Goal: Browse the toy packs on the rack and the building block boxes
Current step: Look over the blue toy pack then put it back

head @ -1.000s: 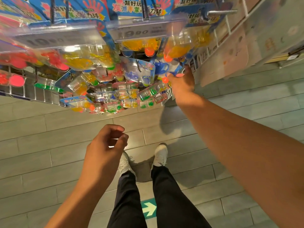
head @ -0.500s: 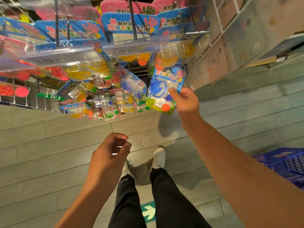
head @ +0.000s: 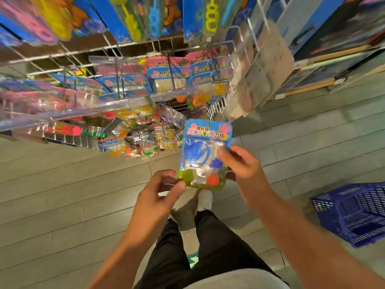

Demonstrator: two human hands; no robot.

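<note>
A blue-carded toy pack (head: 203, 151) with a clear blister, a blue sticky hand and an orange ball is held in front of me, off the rack. My right hand (head: 241, 165) grips its right edge. My left hand (head: 160, 192) pinches its lower left corner. Behind it the wire rack (head: 129, 49) carries several more toy packs (head: 166, 80) on hooks, and lower packs (head: 133, 142) crowd the bottom rows. Boxes on the shelves (head: 333, 38) at the right are too blurred to identify.
A blue plastic basket (head: 354, 211) sits on the grey tiled floor (head: 62, 195) at my right. My legs and white shoes (head: 205, 200) are below the pack. Long bubble-wand packs (head: 133, 17) hang on the rack's top row.
My right hand pulled the pack off its hook and brought it down toward me. My left hand rose and took hold of its lower corner. My view tilted up along the rack.
</note>
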